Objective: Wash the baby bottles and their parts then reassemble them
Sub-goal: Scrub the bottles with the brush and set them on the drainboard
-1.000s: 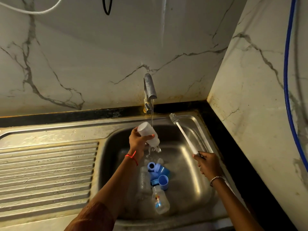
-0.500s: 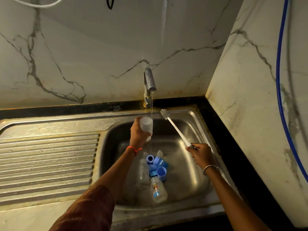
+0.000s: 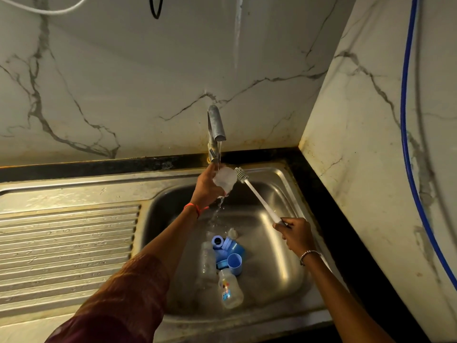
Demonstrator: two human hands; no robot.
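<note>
Gripping bottle under tap: left hand fingers curled round it | right hand fingers clasp brush

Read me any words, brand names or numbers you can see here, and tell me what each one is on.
On the printed bottle lying in the sink: colourful print with a blue patch, too blurred to read.
On the clear bottle in the left hand, the brush, the tap and the blue caps: no text visible.
</note>
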